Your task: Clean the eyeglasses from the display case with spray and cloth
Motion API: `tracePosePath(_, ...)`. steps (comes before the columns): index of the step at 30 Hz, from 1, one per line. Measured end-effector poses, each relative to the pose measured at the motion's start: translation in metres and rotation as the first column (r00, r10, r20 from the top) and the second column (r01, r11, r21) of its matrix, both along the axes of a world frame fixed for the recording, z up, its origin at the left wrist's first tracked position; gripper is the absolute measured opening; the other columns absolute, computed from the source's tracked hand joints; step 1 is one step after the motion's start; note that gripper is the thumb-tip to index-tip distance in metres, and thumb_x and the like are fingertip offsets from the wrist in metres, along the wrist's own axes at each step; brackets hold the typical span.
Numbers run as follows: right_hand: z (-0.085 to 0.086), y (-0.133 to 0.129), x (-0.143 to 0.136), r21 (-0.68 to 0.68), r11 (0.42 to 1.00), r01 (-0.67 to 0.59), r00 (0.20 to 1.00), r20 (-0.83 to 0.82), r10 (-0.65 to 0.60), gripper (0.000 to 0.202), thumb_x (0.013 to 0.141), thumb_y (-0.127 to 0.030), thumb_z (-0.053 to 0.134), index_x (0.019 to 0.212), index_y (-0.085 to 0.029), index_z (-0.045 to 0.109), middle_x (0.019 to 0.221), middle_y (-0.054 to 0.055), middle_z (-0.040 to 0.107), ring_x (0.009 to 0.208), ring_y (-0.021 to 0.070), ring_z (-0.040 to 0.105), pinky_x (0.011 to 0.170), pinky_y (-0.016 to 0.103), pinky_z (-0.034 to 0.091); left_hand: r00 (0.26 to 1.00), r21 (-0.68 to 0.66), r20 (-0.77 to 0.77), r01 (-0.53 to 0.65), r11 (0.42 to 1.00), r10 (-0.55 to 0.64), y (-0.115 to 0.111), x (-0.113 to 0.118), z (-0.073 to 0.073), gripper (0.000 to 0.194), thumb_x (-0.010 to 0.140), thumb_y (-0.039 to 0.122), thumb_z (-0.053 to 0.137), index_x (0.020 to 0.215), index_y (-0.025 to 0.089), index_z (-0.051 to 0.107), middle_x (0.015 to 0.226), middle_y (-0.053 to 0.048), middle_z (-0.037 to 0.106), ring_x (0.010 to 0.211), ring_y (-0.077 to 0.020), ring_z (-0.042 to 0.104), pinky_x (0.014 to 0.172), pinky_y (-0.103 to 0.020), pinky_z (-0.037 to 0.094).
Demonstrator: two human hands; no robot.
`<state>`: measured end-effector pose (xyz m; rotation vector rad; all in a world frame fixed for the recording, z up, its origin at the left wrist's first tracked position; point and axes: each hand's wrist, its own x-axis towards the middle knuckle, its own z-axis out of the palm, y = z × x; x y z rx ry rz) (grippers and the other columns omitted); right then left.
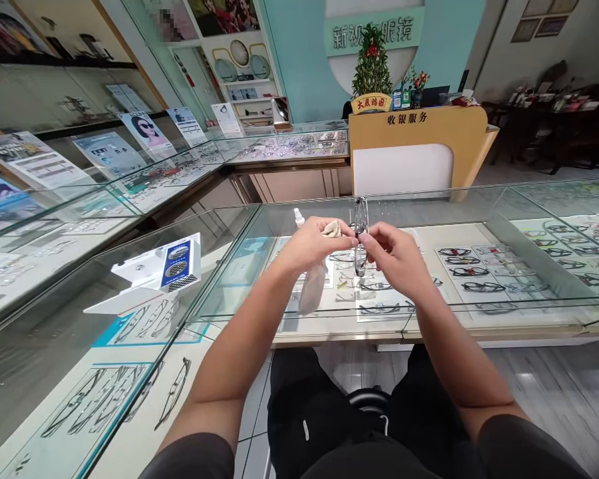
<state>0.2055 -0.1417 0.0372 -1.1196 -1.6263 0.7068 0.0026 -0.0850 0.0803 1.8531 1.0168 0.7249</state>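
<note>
A pair of eyeglasses [361, 214] with a dark, thin frame is held upright, seen edge-on, above the glass counter. My left hand [312, 245] pinches it from the left with thumb and fingertips. A crumpled cream cloth [332, 229] is tucked in the curled fingers of that same hand. From the right, my right hand [398, 258] grips the eyeglasses between thumb and fingers. Behind my left wrist stands a spray bottle [313, 287] with a white nozzle, partly covered by the hand.
Under the glass display counter [479, 309] lie rows of eyeglasses [484, 287]. A white and blue box [174, 266] with an open flap rests on the left counter. Beyond are a wooden cashier desk [414, 130] and a potted plant [373, 66].
</note>
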Motion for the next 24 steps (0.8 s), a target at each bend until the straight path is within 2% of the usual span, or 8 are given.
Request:
tracePosePath(3, -0.012, -0.006, 0.007, 0.057, 0.988, 0.146, 0.988, -0.051, -0.144, 0.045, 0.105, -0.064, 0.057, 0.083, -0.025, 0.060, 0.065, -0.002, 0.060, 0.057, 0.0157, 0.053, 0.058, 0.031, 0.040, 0.999, 0.067, -0.032, 0.004, 0.998, -0.001, -0.012, 0.013, -0.007, 0.032, 0.091, 0.051, 0.077, 0.102, 0.021, 0.073, 0.084, 0.002, 0.062, 0.070, -0.0123, 0.050, 0.065, -0.027, 0.038)
tracePosePath(6, -0.018, -0.015, 0.031, 0.073, 0.960, 0.270, 0.960, -0.102, -0.262, 0.044, 0.103, -0.063, 0.061, 0.082, -0.025, 0.061, 0.064, -0.002, 0.059, 0.055, 0.0154, 0.052, 0.056, 0.030, 0.039, 0.993, 0.146, -0.083, -0.072, 0.987, 0.084, -0.011, 0.022, -0.025, 0.036, 0.097, 0.046, 0.068, 0.123, 0.023, 0.058, 0.104, -0.002, 0.064, 0.081, -0.0149, 0.057, 0.073, -0.029, 0.048)
tracePosePath(9, -0.024, -0.029, 0.054, 0.054, 0.943, 0.327, 0.941, -0.111, -0.320, 0.044, 0.102, -0.063, 0.063, 0.082, -0.025, 0.061, 0.063, -0.001, 0.060, 0.054, 0.0156, 0.052, 0.054, 0.031, 0.039, 0.964, 0.171, -0.241, -0.073, 0.983, 0.114, -0.001, 0.029, -0.058, 0.027, 0.104, 0.032, 0.051, 0.128, 0.022, 0.046, 0.113, -0.008, 0.065, 0.091, -0.0193, 0.063, 0.081, -0.033, 0.054)
tracePosePath(11, -0.030, -0.040, 0.065, 0.037, 0.938, 0.345, 0.936, -0.096, -0.340, 0.044, 0.102, -0.064, 0.063, 0.081, -0.025, 0.061, 0.063, -0.001, 0.061, 0.053, 0.0162, 0.052, 0.054, 0.032, 0.040, 0.938, 0.267, -0.326, -0.032, 0.963, 0.121, 0.004, 0.031, -0.083, 0.027, 0.102, 0.021, 0.046, 0.129, 0.019, 0.047, 0.129, -0.015, 0.063, 0.116, -0.0238, 0.064, 0.099, -0.037, 0.056)
tracePosePath(13, -0.037, -0.051, 0.073, 0.020, 0.934, 0.356, 0.932, -0.082, -0.353, 0.045, 0.102, -0.064, 0.062, 0.080, -0.025, 0.060, 0.063, -0.001, 0.060, 0.053, 0.0169, 0.053, 0.054, 0.033, 0.041, 0.904, 0.356, -0.407, 0.026, 0.934, 0.130, 0.004, 0.030, -0.109, 0.033, 0.100, 0.015, 0.044, 0.132, 0.017, 0.052, 0.143, -0.019, 0.060, 0.136, -0.0275, 0.059, 0.114, -0.041, 0.052)
tracePosePath(17, -0.051, -0.068, 0.083, -0.008, 0.925, 0.380, 0.923, -0.060, -0.380, 0.044, 0.103, -0.063, 0.062, 0.078, -0.026, 0.060, 0.062, 0.000, 0.060, 0.054, 0.0184, 0.053, 0.055, 0.034, 0.042, 0.838, 0.373, -0.538, 0.145, 0.916, 0.087, -0.003, 0.018, -0.149, 0.053, 0.099, 0.006, 0.039, 0.148, 0.014, 0.057, 0.162, -0.020, 0.056, 0.154, -0.0311, 0.052, 0.129, -0.049, 0.042)
tracePosePath(21, -0.060, -0.076, 0.083, -0.032, 0.927, 0.372, 0.927, -0.039, -0.374, 0.044, 0.103, -0.063, 0.061, 0.079, -0.026, 0.059, 0.063, 0.001, 0.061, 0.056, 0.0193, 0.054, 0.056, 0.035, 0.040, 0.780, 0.413, -0.622, 0.249, 0.876, 0.072, -0.012, 0.009, -0.161, 0.062, 0.101, 0.008, 0.039, 0.161, 0.015, 0.053, 0.174, -0.013, 0.047, 0.169, -0.0306, 0.033, 0.137, -0.049, 0.030)
tracePosePath(24, -0.064, -0.075, 0.079, -0.052, 0.936, 0.349, 0.936, -0.034, -0.351, 0.043, 0.105, -0.061, 0.061, 0.080, -0.026, 0.059, 0.064, 0.000, 0.060, 0.057, 0.0192, 0.054, 0.057, 0.035, 0.040, 0.761, 0.443, -0.643, 0.285, 0.850, 0.080, -0.023, 0.004, -0.154, 0.055, 0.107, 0.019, 0.040, 0.160, 0.019, 0.058, 0.170, -0.009, 0.053, 0.162, -0.0363, 0.042, 0.131, -0.056, 0.036)
